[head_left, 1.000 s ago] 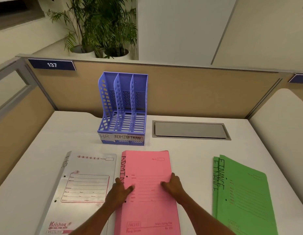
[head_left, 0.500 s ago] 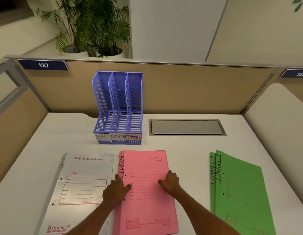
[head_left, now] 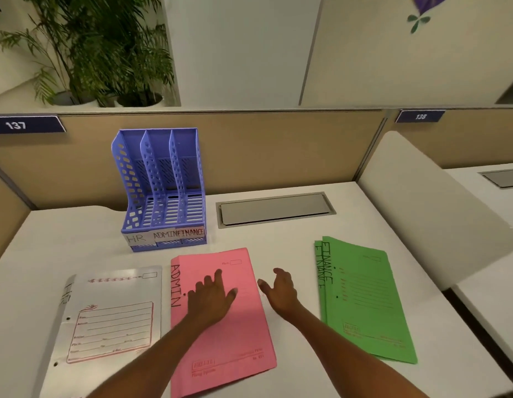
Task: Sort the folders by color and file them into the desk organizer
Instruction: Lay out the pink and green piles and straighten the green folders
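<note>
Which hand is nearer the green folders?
Right. The right hand is between the pink folder and the green folders; the left hand rests on the pink folder, farther away.

White desk (head_left: 278,254), tan partition (head_left: 278,153), potted palms (head_left: 100,53), perhaps indoors

The desk organizer (head_left: 160,191) is periwinkle blue with hole-patterned walls and white labels (head_left: 166,235). A white folder (head_left: 106,320) carries red printed lines; the pink folder (head_left: 226,340) and green folders (head_left: 364,305) carry black lettering.

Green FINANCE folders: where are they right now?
Head view, right side of the desk: green FINANCE folders lie flat, right of the right hand, untouched.
</note>
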Tool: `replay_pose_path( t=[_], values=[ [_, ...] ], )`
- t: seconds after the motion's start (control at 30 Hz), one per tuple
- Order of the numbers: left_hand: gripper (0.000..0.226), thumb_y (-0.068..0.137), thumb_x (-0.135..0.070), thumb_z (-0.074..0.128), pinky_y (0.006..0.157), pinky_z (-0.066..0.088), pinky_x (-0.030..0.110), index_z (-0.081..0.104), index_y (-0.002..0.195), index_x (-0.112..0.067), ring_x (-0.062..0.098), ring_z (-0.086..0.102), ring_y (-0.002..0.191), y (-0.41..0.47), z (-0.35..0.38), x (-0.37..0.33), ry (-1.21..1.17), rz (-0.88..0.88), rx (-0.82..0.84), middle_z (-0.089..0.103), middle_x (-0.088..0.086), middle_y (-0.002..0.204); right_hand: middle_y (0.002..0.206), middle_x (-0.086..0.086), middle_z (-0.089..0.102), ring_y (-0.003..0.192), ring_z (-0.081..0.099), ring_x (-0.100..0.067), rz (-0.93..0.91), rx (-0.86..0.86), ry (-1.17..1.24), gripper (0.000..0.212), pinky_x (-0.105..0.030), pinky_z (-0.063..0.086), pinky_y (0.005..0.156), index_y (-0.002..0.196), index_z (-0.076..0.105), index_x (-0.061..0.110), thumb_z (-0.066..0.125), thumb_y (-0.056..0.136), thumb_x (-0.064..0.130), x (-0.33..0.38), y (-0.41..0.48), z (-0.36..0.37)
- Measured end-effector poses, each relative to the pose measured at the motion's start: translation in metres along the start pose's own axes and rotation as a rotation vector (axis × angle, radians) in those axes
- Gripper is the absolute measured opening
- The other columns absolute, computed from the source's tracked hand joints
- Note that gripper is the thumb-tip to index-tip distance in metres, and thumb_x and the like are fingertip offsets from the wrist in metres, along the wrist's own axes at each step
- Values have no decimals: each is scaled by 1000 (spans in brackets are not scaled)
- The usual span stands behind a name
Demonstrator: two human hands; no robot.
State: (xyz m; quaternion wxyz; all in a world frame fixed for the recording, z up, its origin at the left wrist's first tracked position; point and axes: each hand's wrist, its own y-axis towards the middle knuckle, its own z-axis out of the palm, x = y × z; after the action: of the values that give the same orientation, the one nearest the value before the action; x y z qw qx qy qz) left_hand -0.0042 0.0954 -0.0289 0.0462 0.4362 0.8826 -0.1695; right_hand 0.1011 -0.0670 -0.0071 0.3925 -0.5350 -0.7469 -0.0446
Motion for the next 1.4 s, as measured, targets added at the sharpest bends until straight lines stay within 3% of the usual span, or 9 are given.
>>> replay_pose_path(
  t=[0.3, 0.8, 1.07, 1.4],
  values=[
    [74, 89, -67, 31, 93, 44, 51, 18, 145, -21, 37, 48, 120, 4, -13, -95, -58, 151, 14, 46, 14, 138, 153, -13, 33, 140, 34, -28, 12, -166, 137, 66, -46, 25, 116, 146, 33, 8, 47, 96, 49, -52, -18, -72],
    [70, 89, -64, 34, 92, 41, 52, 20, 143, -20, 35, 50, 117, 20, 38, -252, -120, 185, 99, 48, 12, 136, 151, -12, 36, 138, 36, -30, 162, -195, 133, 64, -51, 20, 116, 144, 35, 11, 45, 96, 52, -186, 9, -178],
    [66, 89, -57, 41, 93, 44, 53, 24, 137, -15, 36, 55, 113, 36, 72, -303, -223, 94, 161, 55, 13, 128, 148, -14, 39, 136, 37, -34, 256, -145, 111, 68, -51, 24, 111, 143, 36, 12, 43, 94, 59, -243, 32, -207],
    [65, 82, -52, 56, 91, 46, 48, 31, 121, -7, 35, 58, 108, 41, 100, -322, -199, -95, 212, 59, 13, 119, 143, -18, 42, 134, 36, -39, 421, -84, 146, 78, -49, 32, 107, 141, 33, 5, 62, 87, 53, -282, 53, -212]
  ],
)
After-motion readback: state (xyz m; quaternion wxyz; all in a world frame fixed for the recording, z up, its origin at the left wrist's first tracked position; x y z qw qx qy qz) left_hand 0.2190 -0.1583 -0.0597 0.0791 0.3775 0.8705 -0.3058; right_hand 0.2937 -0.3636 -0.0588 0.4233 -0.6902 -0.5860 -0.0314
